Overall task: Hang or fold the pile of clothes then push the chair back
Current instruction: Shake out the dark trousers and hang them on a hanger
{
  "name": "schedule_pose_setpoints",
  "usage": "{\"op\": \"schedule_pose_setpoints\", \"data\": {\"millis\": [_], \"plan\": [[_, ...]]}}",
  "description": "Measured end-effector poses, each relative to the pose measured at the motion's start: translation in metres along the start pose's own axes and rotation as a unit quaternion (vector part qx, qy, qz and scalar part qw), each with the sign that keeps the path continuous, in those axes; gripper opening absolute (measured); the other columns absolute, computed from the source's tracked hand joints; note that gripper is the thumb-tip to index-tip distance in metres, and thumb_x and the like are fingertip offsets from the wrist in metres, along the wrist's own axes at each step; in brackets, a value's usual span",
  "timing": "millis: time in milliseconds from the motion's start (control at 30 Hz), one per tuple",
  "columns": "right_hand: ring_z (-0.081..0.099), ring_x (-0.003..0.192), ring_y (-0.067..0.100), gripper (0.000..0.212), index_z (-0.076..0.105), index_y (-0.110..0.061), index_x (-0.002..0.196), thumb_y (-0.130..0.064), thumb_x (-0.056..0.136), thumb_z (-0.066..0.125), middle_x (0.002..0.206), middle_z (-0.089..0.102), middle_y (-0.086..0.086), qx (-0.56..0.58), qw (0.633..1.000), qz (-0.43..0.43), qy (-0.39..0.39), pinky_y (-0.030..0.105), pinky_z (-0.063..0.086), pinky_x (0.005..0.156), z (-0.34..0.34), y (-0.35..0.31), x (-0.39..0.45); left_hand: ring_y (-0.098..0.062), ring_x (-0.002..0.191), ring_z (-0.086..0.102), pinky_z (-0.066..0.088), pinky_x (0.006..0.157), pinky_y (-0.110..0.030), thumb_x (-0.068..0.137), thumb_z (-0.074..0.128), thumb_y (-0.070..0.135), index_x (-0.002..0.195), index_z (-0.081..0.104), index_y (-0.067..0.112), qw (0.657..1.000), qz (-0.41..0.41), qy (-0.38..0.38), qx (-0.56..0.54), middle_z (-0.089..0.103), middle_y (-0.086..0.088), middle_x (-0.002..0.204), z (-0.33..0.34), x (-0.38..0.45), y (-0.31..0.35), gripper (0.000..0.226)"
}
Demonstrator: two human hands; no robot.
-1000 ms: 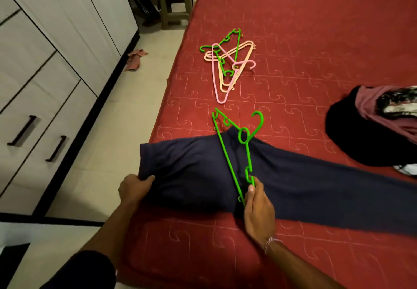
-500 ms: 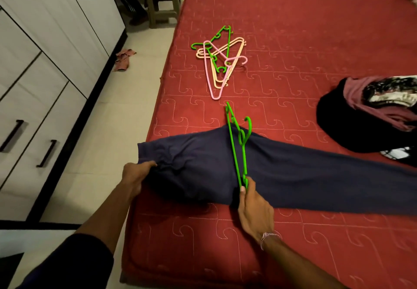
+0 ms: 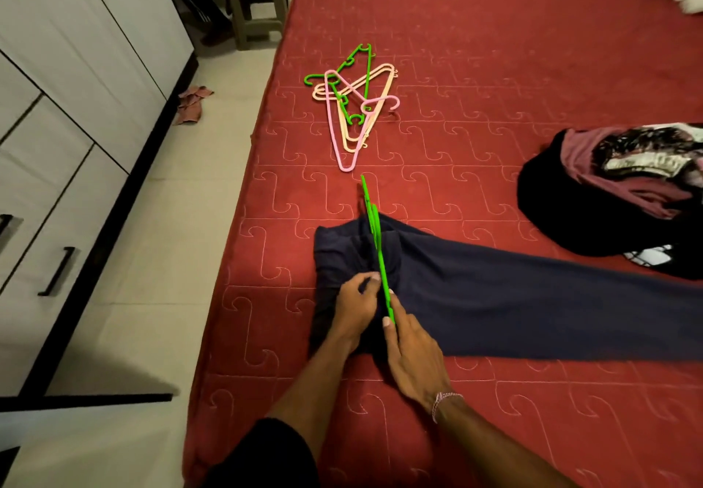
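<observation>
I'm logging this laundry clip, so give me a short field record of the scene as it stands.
surface: red bed
garment: navy trousers laid across the bed
left hand: grips the bunched trousers end
right hand: holds green hanger upright on edge
spare hangers: heap further up the bed
clothes pile: at right, untouched

Dark sleeve (image 3: 266, 453) on left arm; beaded bracelet (image 3: 445, 402) at right wrist.

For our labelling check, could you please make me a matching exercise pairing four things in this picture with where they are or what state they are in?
Things:
1. green hanger
2. navy trousers
3. pile of hangers
4. stool

States or places:
A. on the floor beyond the bed
B. held on edge by the right hand
C. lying loose further up the bed
D. spread across the bed, bunched by the left hand

Pairs: 1-B, 2-D, 3-C, 4-A
</observation>
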State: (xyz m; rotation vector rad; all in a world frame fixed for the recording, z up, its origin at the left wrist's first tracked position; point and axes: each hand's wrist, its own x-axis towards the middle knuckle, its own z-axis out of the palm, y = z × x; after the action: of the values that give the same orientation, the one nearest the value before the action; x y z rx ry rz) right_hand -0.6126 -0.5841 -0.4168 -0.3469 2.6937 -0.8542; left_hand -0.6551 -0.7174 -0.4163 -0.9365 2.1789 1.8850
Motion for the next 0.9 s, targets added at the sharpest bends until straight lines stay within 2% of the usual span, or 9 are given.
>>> {"op": "schedule_pose_setpoints", "data": {"millis": [67,133,233,300,433,533,667,767,900], "plan": [[0.064,0.101,0.029,0.057,0.002,-0.051,0.155,-0.056,0.101,0.02,0.113,0.055,-0.003,-0.004,1.0,-0.007,-0.022,0.047,0.052,0.085,0.0,0.003,0.003,-0.011,0.1,0.063,0.045,0.074,-0.01,0.106,0.037,0.041,0.108,0.074,0.01,0.988,-0.062,-0.026,-0.139,0.072,0.002,0.101,-0.005,-0.003,0.007,0.048],[0.063,0.102,0.03,0.057,0.001,-0.052,0.155,-0.058,0.102,0.02,0.112,0.055,-0.003,-0.012,0.999,-0.007,-0.041,0.047,0.052,0.084,0.0,0.004,0.006,-0.002,0.094,0.062,0.044,0.075,-0.008,0.104,0.032,0.053,0.108,0.074,0.009,0.985,-0.027,-0.057,-0.158,0.071,0.006,0.101,-0.009,-0.005,0.01,0.061],[0.061,0.103,0.02,0.058,0.013,-0.051,0.155,-0.064,0.099,0.022,0.108,0.051,-0.007,-0.024,0.998,-0.028,-0.056,0.041,0.05,0.084,-0.005,0.002,0.01,0.001,0.064,0.055,0.045,0.063,-0.015,0.095,0.065,0.039,0.085,0.072,0.014,0.995,0.053,-0.03,-0.084,0.062,0.01,0.072,-0.001,-0.006,0.005,0.027],[0.056,0.108,0.012,0.056,0.037,-0.044,0.148,-0.065,0.097,0.029,0.111,0.051,-0.008,0.06,0.997,-0.02,-0.033,0.036,0.048,0.09,-0.012,0.001,0.015,0.003,0.059,0.055,0.044,0.063,-0.019,0.094,0.068,0.018,0.085,0.075,0.016,0.994,0.07,0.027,-0.077,0.065,0.011,0.066,0.004,0.004,-0.002,0.012],[0.065,0.096,0.017,0.053,0.059,-0.02,0.112,-0.067,0.088,0.058,0.103,0.067,-0.002,0.332,0.923,0.192,0.02,0.047,0.051,0.096,-0.021,0.01,0.063,-0.009,0.059,0.051,0.042,0.059,-0.025,0.101,0.057,0.026,0.087,0.079,0.019,0.996,0.005,0.013,-0.092,0.058,0.006,0.056,0.007,0.005,-0.003,0.027],[0.069,0.077,0.022,0.076,0.065,-0.011,0.075,-0.085,0.061,0.059,0.076,0.07,0.004,0.33,0.906,0.26,-0.058,0.047,0.059,0.082,-0.021,0.012,0.1,-0.023,0.071,0.057,0.048,0.068,-0.033,0.1,0.055,0.036,0.088,0.081,0.02,0.995,-0.024,-0.013,-0.097,0.065,-0.011,0.075,0.009,0.003,-0.004,0.033],[0.073,0.082,0.027,0.063,0.071,-0.011,0.087,-0.066,0.058,0.064,0.084,0.076,0.004,0.315,0.922,0.217,-0.053,0.054,0.059,0.079,0.009,0.04,0.136,-0.014,0.081,0.064,0.05,0.064,-0.015,0.102,0.053,0.013,0.103,0.073,0.004,0.998,0.01,0.026,-0.054,0.071,-0.006,0.088,0.005,0.002,0.0,0.023],[0.072,0.091,0.028,0.027,0.066,-0.016,0.105,-0.038,0.09,0.062,0.104,0.073,0.007,0.402,0.885,0.231,-0.042,0.053,0.062,0.074,-0.013,0.009,0.117,-0.011,0.081,0.062,0.047,0.066,-0.009,0.1,0.049,0.002,0.103,0.065,0.002,0.996,0.031,0.078,-0.03,0.067,-0.003,0.09,0.007,0.001,0.013,0.016],[0.069,0.099,0.029,0.019,0.054,-0.022,0.119,-0.028,0.102,0.048,0.114,0.067,0.007,0.475,0.842,0.257,0.013,0.056,0.061,0.078,-0.024,-0.007,0.11,-0.015,0.081,0.06,0.045,0.062,-0.018,0.093,0.044,-0.007,0.099,0.063,0.008,0.999,0.0,0.044,0.0,0.067,-0.005,0.092,0.027,-0.003,0.026,0.025]]}}
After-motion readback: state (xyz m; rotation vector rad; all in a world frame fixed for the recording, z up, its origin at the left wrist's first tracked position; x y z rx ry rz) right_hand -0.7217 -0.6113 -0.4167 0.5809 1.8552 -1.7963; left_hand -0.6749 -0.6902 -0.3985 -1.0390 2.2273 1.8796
